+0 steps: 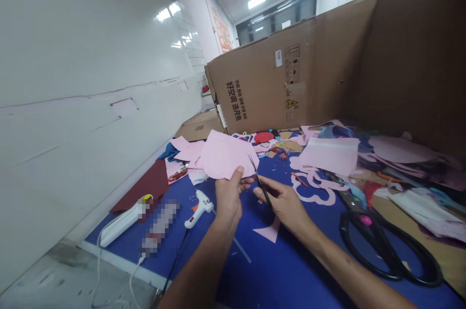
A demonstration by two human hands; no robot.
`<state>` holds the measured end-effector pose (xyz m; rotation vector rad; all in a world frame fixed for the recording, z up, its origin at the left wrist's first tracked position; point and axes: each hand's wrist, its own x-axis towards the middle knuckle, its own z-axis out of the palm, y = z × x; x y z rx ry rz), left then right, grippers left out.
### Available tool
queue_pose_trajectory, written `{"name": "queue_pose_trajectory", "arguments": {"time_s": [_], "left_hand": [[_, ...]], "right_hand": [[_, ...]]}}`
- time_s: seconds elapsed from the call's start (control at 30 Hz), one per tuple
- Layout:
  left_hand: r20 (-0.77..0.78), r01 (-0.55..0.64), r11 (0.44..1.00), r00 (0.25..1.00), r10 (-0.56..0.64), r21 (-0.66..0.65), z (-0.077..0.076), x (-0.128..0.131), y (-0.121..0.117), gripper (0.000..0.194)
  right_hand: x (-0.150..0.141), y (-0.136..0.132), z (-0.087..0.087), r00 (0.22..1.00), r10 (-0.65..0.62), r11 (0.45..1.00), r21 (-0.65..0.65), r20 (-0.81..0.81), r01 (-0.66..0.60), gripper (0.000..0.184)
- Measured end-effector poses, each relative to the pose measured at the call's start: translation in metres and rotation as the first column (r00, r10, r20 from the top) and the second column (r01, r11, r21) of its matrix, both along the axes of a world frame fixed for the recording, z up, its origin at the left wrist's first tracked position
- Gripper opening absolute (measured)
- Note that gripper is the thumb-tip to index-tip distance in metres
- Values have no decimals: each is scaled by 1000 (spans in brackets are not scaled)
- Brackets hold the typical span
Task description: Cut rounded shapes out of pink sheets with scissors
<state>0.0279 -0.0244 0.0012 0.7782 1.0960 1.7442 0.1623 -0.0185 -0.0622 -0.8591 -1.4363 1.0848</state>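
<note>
My left hand (230,195) pinches the lower edge of a pink sheet of paper or felt (225,153), thumb on top. The sheet is held up above the blue tabletop and has a rounded outline. In my right hand (286,202) is a pair of small scissors (262,188) with black handles, its blades at the right edge of the sheet. Part of the handles is hidden by the fingers. Below the right hand lies a pink offcut (268,231). A white glue gun (198,209) rests on the table left of my left hand.
Large black-handled scissors (386,241) lie at the right among scraps. Pink cut-outs (316,187) and a pink piece (327,153) are beyond them. A tall cardboard box (262,80) stands behind the blue table (287,270). A power strip (122,224) with cords is at left, near a white wall.
</note>
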Motion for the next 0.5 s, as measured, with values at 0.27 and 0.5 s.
{"name": "queue_pose_trajectory", "arguments": {"time_s": [0.27, 0.5], "left_hand": [[-30, 25, 1000, 999, -25, -16, 0, 0, 0, 47], [-45, 26, 999, 999, -28, -36, -3, 1, 1, 45]], "right_hand": [[6, 1, 3, 1000, 14, 995, -97, -4, -14, 60], [9, 1, 7, 1000, 17, 991, -135, -21, -20, 63]]}}
